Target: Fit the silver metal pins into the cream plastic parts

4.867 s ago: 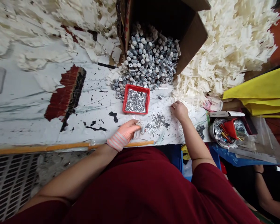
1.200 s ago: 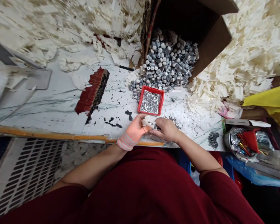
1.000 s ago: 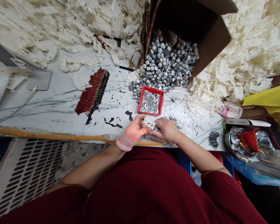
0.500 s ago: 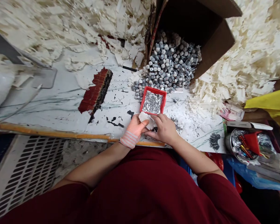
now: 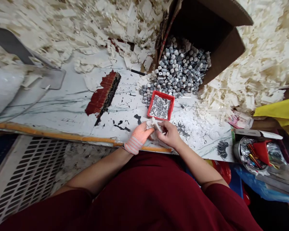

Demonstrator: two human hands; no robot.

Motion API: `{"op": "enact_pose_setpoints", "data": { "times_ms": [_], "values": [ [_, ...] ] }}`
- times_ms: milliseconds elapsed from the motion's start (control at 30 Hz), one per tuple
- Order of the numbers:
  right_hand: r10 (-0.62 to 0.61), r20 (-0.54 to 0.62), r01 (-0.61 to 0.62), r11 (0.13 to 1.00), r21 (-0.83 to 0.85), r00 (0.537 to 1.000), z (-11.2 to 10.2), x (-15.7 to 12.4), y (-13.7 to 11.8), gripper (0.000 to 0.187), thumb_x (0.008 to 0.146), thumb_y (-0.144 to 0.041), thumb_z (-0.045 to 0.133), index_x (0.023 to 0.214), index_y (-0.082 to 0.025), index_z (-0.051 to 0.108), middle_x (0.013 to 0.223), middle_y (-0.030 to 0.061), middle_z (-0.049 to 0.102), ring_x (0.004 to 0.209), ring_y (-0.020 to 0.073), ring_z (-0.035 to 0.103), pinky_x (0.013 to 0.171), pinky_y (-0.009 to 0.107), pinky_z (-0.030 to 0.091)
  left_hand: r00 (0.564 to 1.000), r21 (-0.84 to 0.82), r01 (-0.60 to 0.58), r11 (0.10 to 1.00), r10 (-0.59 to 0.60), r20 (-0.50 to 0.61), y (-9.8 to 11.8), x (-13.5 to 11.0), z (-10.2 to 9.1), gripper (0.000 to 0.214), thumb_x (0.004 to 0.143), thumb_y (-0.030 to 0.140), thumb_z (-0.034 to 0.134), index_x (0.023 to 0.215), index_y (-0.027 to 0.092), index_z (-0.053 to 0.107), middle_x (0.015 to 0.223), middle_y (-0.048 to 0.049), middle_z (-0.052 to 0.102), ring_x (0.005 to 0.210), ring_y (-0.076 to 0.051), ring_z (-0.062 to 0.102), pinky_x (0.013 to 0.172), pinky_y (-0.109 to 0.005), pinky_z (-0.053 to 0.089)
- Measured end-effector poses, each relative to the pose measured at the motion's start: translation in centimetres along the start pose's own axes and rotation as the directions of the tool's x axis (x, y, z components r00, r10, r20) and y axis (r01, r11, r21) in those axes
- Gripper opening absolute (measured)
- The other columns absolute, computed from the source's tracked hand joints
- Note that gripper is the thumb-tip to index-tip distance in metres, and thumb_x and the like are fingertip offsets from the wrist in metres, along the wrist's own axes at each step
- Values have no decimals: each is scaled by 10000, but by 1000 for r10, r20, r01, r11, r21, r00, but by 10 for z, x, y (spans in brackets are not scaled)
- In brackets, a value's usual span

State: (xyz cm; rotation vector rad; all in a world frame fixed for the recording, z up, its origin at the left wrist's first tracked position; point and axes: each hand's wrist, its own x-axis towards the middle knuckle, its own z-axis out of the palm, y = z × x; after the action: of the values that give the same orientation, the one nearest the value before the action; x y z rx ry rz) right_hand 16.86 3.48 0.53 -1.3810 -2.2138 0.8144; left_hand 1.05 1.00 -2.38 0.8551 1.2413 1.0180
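Note:
My left hand [image 5: 139,136], in an orange striped glove, is closed on a small white plastic piece [image 5: 155,125] near the table's front edge. My bare right hand [image 5: 169,134] pinches the same piece from the right, thumb and fingers together. What else may sit between the fingertips is too small to make out. Just beyond both hands stands a red tray [image 5: 148,110] filled with small shiny metal pins [image 5: 160,106]. Behind the tray, many grey and white small blocks [image 5: 180,69] spill out of a cardboard box [image 5: 223,61].
Heaps of cream plastic pieces [image 5: 69,25] cover the back and right [image 5: 262,64]. A worn red-brown block [image 5: 102,93] lies left on the marbled table [image 5: 69,112]. A metal bowl of tools [image 5: 238,149] stands right. A white slotted crate [image 5: 33,173] is below left.
The white piece has been turned in my fingers and now shows its edge. My right hand's fingers have curled in closer on it. The whole view has shifted slightly.

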Motion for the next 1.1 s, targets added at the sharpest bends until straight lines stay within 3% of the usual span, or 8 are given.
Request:
{"op": "enact_pose_setpoints", "data": {
  "times_ms": [200, 333, 433, 500, 700, 800, 967, 1100],
  "values": [
    [108, -13, -102, 968, 229, 994, 4, 1, -5, 380, 866, -463, 511, 1109, -182, 593, 993, 91, 648, 887, 207, 591, 797, 352, 468, 999, -67, 26, 997, -29, -35, 2, 6, 0, 382, 767, 403, 630, 1053, 149, 649, 889, -65, 700, 786, -192, 637, 751, -313, 515],
    [372, 126, -361, 673, 645, 920, 11, 4, 3, 365, 753, -497, 645, 948, -198, 568, 706, -19, 566, 603, 120, 517, 561, 265, 463, 992, 76, 44, 996, -34, -122, -2, 11, -4, 321, 722, 278, 638, 1013, 147, 664, 861, -49, 702, 742, -181, 623, 675, -283, 498],
    [414, 264, -461, 505, 729, 871, 12, 3, 10, 410, 643, -488, 740, 863, -211, 532, 638, -59, 498, 512, 92, 455, 446, 232, 421, 988, 114, 46, 992, -29, -149, -5, 12, -5, 305, 679, 221, 624, 973, 149, 656, 817, -24, 691, 702, -164, 601, 627, -260, 473],
    [361, 285, -451, 562, 694, 888, 9, 0, 12, 382, 665, -472, 728, 884, -214, 550, 634, -61, 488, 514, 97, 462, 470, 248, 447, 991, 54, 39, 998, -32, -130, -6, 12, -4, 298, 654, 220, 635, 943, 146, 639, 779, -7, 676, 676, -151, 587, 617, -250, 463],
    [130, 68, -143, 955, 259, 989, -6, -11, 10, 163, 786, -331, 643, 901, -216, 657, 839, 39, 611, 792, 165, 571, 727, 310, 473, 988, -138, 101, 985, -115, -100, -10, 11, 3, 273, 648, 287, 672, 863, 158, 564, 659, 29, 612, 550, -110, 540, 515, -214, 406],
    [160, 147, -203, 911, 359, 976, -13, -13, 15, 184, 783, -384, 652, 842, -210, 639, 794, 20, 636, 727, 150, 579, 685, 292, 466, 991, -130, 103, 986, -113, -72, -9, 10, 3, 278, 684, 313, 668, 890, 163, 554, 643, 31, 603, 521, -107, 538, 493, -212, 405],
    [296, 273, -402, 619, 675, 915, -23, -8, 25, 340, 694, -492, 724, 791, -201, 577, 635, -27, 630, 554, 112, 564, 547, 245, 439, 995, 9, 87, 996, -86, -49, 1, 6, 3, 272, 743, 322, 637, 951, 160, 570, 620, 27, 607, 510, -120, 558, 483, -219, 421],
    [324, 332, -464, 589, 662, 886, -21, -4, 22, 383, 627, -487, 777, 765, -189, 578, 607, -18, 658, 538, 114, 590, 534, 239, 440, 996, -1, 80, 997, -80, -23, 4, 4, 5, 285, 738, 311, 645, 966, 163, 562, 709, 3, 661, 569, -131, 598, 518, -229, 461]
  ]
}}
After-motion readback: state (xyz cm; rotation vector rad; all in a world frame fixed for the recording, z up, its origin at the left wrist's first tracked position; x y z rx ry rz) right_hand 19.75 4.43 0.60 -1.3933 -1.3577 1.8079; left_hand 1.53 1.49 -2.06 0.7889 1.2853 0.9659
